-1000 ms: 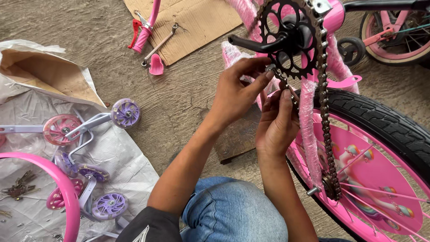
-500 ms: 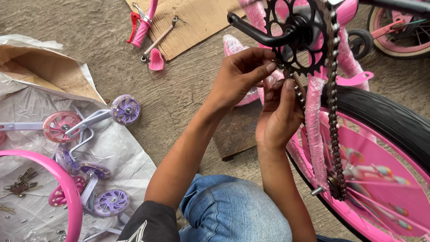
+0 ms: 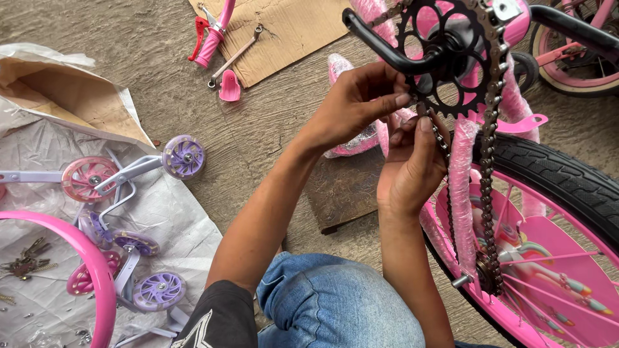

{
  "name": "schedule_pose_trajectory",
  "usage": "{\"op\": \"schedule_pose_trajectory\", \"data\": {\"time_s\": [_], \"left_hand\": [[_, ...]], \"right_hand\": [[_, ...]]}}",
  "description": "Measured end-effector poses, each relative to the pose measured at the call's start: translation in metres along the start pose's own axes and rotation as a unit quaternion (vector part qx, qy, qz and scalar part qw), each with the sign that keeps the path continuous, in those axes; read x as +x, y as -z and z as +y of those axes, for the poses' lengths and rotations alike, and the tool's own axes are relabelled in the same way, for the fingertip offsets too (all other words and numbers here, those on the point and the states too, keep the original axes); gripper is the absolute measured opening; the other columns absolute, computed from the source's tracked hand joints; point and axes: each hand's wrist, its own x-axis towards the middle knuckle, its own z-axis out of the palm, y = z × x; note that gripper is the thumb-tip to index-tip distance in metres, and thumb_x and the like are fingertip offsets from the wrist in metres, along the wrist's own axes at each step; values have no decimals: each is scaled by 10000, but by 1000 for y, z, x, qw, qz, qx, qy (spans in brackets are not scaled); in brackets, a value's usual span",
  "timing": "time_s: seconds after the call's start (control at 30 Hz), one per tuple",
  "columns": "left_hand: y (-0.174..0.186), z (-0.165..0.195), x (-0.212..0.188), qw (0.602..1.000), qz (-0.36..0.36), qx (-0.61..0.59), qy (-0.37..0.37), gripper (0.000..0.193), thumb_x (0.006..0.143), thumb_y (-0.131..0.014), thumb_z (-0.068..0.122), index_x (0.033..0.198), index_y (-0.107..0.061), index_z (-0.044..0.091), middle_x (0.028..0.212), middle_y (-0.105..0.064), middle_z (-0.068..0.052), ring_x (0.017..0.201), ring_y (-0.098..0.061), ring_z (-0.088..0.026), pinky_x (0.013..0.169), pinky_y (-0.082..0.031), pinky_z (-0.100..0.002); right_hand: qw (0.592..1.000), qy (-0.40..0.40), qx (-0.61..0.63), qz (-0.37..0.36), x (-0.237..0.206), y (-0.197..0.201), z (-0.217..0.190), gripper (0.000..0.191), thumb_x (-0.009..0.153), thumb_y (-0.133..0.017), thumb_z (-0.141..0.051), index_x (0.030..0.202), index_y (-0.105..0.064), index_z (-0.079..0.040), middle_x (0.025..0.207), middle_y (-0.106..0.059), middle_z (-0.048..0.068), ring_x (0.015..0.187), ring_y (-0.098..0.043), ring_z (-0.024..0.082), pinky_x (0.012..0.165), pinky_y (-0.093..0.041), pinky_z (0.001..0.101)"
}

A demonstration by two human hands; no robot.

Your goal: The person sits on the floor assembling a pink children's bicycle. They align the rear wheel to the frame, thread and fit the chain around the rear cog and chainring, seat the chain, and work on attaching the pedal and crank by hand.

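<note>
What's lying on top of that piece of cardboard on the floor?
On the cardboard lie a pink handlebar grip with a red lever and a metal wrench. Anything beneath the cardboard is covered.

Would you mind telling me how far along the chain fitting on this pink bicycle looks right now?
Done: the chain already runs from the rear hub up over the black chainring. In hand: the left hand and right hand pinch the chain's lower run just below the chainring's teeth. Left: the training wheels lie unattached on the plastic sheet, and a spanner waits on the cardboard.
</note>
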Motion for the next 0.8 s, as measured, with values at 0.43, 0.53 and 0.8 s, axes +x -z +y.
{"op": "schedule_pose_trajectory", "data": {"time_s": [0.43,0.53,0.8], "left_hand": [[-1,8,-1,994,39,98,8,270,929,-773,163,1156,-683,47,1028,-746,-22,968,-726,-95,901,-645,-300],[-2,7,-3,996,34,74,27,253,944,-758,152,1160,-671,52,1003,-748,-33,941,-722,-110,836,-638,-301],[4,4,1,998,-14,53,31,270,955,-784,123,1155,-631,26,1041,-659,-16,973,-669,-115,809,-600,-296]], "right_hand": [[1000,3,-22,0,-1,5,1,215,1064,-660,-126,1252,-636,-23,953,-633,28,857,-568,114,983,-577,366],[999,9,-34,-5,0,5,1,221,1066,-656,-137,1261,-631,-34,972,-640,27,877,-579,113,935,-558,344],[999,-29,-28,-12,-2,4,4,200,1064,-620,-162,1224,-668,-53,1066,-700,11,956,-630,109,906,-531,314]]}}
